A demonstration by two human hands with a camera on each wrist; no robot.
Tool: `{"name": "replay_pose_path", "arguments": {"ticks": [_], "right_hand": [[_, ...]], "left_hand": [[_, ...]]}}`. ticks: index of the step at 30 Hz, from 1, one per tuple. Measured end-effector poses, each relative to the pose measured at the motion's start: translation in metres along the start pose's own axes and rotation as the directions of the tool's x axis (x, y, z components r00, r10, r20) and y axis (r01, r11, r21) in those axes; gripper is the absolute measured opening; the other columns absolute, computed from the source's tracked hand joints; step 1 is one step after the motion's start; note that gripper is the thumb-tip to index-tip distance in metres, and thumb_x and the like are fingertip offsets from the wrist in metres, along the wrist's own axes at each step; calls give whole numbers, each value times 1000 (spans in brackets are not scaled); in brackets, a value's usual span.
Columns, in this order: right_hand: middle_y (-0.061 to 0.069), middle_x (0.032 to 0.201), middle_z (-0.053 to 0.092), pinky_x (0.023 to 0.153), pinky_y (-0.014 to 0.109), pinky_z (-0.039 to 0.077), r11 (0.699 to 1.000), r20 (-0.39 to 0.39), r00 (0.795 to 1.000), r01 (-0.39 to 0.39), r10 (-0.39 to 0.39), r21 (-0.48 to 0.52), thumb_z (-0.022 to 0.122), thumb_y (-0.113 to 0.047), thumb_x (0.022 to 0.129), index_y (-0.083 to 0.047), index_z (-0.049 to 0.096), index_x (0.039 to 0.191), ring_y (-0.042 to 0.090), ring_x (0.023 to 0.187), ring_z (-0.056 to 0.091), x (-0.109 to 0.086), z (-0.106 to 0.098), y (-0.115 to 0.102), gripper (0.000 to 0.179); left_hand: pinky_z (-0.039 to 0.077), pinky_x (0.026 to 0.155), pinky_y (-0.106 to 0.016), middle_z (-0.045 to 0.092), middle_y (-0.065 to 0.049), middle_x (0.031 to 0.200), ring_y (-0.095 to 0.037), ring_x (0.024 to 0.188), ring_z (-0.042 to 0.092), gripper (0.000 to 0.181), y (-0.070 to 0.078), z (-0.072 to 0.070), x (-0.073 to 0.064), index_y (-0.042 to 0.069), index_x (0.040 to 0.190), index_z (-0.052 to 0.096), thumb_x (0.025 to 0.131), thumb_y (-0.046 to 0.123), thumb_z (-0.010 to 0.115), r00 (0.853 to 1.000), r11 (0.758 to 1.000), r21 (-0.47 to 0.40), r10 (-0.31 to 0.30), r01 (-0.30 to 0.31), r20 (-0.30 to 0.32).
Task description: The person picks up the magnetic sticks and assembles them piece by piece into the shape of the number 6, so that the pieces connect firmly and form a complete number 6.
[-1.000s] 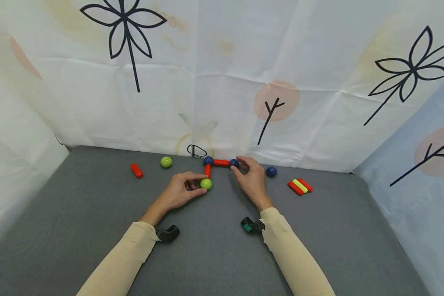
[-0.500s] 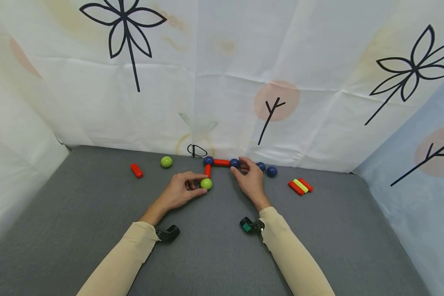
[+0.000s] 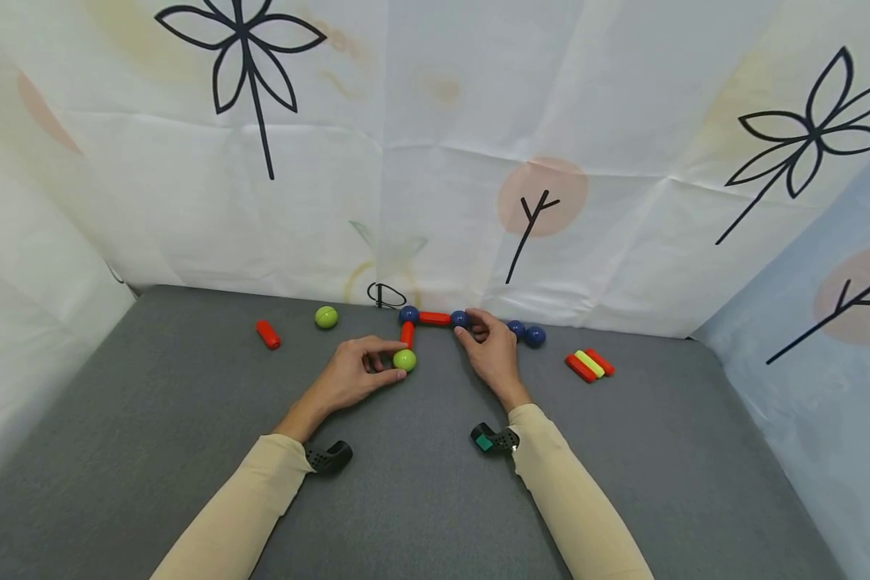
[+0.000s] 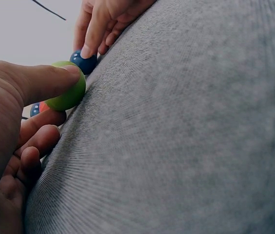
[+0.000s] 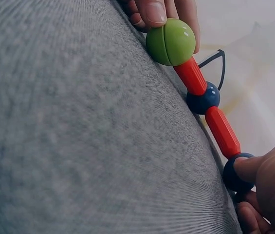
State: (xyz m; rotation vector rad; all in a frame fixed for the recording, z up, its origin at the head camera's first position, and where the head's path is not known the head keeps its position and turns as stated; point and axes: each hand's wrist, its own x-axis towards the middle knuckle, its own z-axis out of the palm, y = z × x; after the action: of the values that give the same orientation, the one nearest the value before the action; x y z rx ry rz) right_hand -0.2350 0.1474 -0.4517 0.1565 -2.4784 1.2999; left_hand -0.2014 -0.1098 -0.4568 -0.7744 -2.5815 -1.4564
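An angled chain lies near the back of the table: a green ball (image 3: 403, 360), a short red rod (image 3: 407, 335), a blue ball (image 3: 409, 315), a second red rod (image 3: 434, 319) and another blue ball (image 3: 460, 320) at the right end. My left hand (image 3: 353, 372) pinches the green ball between thumb and fingers, its thumb on the ball in the left wrist view (image 4: 66, 92). With thumb and fingers, my right hand (image 3: 495, 354) holds the end blue ball (image 5: 237, 170). Two loose blue balls (image 3: 534, 336) lie just right of that hand, close together.
Two red rods and a yellow rod (image 3: 590, 364) lie side by side at the right. To the left are a loose green ball (image 3: 326, 317) and a red rod (image 3: 267, 334). A printed white cloth (image 3: 449, 201) hangs behind the grey table (image 3: 420, 499).
A blue ball has come into view from behind my right hand and moved right to the other loose one. The right hand has shifted slightly; my left hand stays in place.
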Motion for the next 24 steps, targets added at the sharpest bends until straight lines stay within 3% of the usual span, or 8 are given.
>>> {"name": "replay_pose_path", "arguments": {"ticks": [15, 20, 24], "right_hand": [[14, 118, 71, 87, 43, 54, 1000, 6, 1000, 19, -19, -2, 78, -13, 91, -2, 70, 125, 31, 101, 66, -1, 0, 0, 36], [14, 118, 71, 87, 43, 54, 1000, 10, 1000, 19, -19, -10, 78, -13, 92, -3, 70, 125, 30, 101, 66, 0, 0, 1, 36], [13, 117, 72, 87, 43, 54, 1000, 5, 1000, 16, -16, -18, 78, -13, 91, -4, 71, 125, 29, 100, 67, 0, 0, 2, 36]], "left_hand": [[47, 65, -30, 67, -1, 94, -12, 73, 57, 44, 2, -5, 0, 12, 127, 73, 85, 19, 85, 1000, 1000, -6, -1, 1, 7], [48, 66, -31, 69, -8, 102, -15, 76, 60, 44, 6, -21, 1, 9, 128, 71, 87, 18, 83, 1000, 999, -40, -31, 31, 4], [48, 68, -32, 70, -12, 113, -19, 81, 60, 44, 7, -42, 0, 8, 131, 70, 90, 21, 81, 996, 997, -35, -77, 76, -46]]}}
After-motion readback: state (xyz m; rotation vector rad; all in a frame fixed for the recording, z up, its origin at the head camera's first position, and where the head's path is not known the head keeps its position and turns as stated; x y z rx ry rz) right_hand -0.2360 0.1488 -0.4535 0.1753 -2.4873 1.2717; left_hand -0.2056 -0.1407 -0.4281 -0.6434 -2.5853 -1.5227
